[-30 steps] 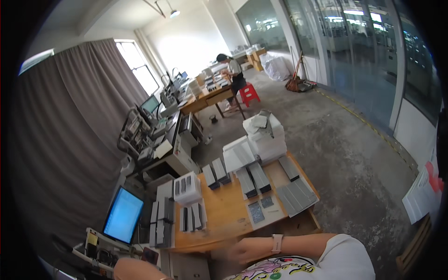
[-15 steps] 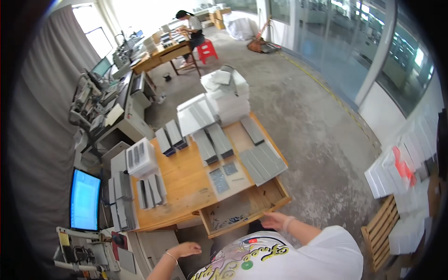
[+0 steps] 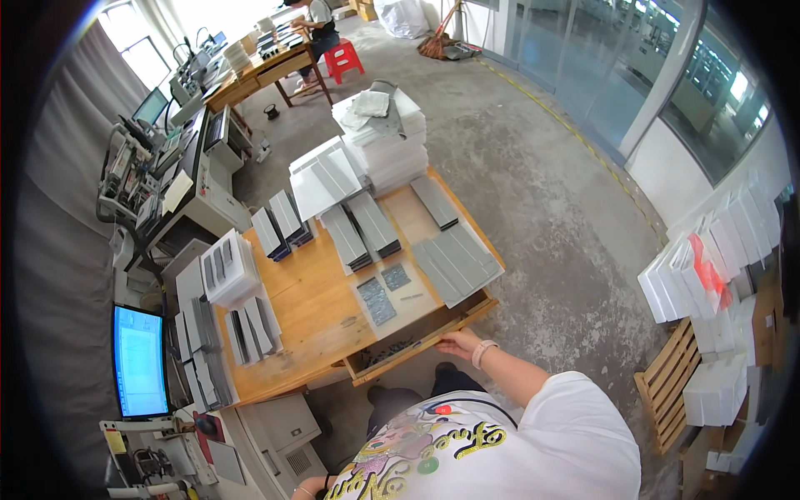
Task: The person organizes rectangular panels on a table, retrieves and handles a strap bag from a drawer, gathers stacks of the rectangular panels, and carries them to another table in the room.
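A wooden drawer stands partly pulled out of the front of a wooden table, with small dark pieces lying inside it. My right hand is at the drawer's front board, its fingers bent against the edge. Only a bit of my left hand shows at the lower edge, beside my shirt; its fingers are hidden. Above the drawer, flat grey panels lie side by side on the table. Left of them are two thin blue-grey pieces on a pale sheet.
Stacks of grey strips and a white foam pile fill the table's far side. A lit monitor stands at left. At right are a wooden pallet and white foam blocks. Another person sits at a far desk.
The drawer has slid further into the table, my right hand moving with it. My left hand has dropped back to the lower edge. The view has shifted.
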{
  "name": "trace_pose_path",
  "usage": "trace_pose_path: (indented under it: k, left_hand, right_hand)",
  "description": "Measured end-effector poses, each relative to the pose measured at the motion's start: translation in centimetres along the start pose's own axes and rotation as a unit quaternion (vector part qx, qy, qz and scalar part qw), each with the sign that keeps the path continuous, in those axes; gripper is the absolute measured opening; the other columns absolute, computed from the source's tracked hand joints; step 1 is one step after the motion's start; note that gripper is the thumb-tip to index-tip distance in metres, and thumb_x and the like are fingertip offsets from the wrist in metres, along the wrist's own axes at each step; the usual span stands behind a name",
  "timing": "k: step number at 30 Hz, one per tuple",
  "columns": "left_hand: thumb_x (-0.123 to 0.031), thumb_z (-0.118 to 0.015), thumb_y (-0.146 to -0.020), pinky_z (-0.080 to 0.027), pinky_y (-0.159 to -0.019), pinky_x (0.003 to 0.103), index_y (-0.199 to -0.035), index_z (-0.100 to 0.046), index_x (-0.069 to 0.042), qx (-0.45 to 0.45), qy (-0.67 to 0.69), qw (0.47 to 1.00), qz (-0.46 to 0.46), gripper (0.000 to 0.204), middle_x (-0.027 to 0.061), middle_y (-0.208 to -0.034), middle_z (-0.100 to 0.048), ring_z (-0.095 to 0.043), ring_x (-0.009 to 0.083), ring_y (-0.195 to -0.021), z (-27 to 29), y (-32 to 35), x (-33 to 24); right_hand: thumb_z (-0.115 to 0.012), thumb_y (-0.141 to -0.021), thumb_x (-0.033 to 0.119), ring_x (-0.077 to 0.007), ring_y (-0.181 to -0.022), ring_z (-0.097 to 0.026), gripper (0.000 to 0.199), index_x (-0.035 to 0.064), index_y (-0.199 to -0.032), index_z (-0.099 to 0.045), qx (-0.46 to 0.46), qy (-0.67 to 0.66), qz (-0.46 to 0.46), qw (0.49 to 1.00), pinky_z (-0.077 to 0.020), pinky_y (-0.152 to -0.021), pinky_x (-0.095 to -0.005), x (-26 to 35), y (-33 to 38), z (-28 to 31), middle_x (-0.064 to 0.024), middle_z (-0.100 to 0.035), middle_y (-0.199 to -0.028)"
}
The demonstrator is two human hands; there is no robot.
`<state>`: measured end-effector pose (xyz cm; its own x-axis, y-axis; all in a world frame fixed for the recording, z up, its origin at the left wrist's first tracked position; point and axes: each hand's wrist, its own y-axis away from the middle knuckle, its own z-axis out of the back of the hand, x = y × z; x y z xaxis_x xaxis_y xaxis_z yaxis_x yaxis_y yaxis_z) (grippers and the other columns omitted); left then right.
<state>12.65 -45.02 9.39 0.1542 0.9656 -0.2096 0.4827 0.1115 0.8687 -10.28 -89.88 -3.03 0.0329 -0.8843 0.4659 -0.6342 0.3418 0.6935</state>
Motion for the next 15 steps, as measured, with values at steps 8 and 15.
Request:
trace_pose_path:
  k: [8, 15]
  left_hand:
    - [-0.024, -0.055, -0.078, -0.038, -0.049, 0.019, -0.11, -0.05, -0.011, -0.061, -0.012, 0.997, 0.045, 0.035, -0.0038, -0.074, -0.053, -0.046, 0.0064, -0.063, -2.8, -0.3, -2.4]
    - [-0.021, -0.062, -0.072, -0.039, -0.043, 0.023, -0.112, -0.047, -0.008, -0.35, -0.014, 0.93, -0.111, 0.044, 0.0008, -0.073, -0.054, -0.046, 0.0079, -0.051, 0.0, 7.1, -14.4]
  right_hand:
    - [-0.054, -0.078, 0.003, -0.0269, -0.09, -0.056, 0.033, 0.0006, -0.108, -0.042, -0.018, 0.023, 0.007, 1.0, -0.0484, -0.077, -0.0355, 2.0, -2.7, -1.8, -0.0168, -0.055, -0.097]
    - [-0.051, -0.078, 0.015, -0.0227, -0.076, -0.061, 0.031, 0.0018, -0.106, -0.05, 0.075, 0.421, -0.095, 0.899, -0.0483, -0.067, -0.0323, 0.5, -2.6, -1.4, -0.0147, -0.057, -0.093]
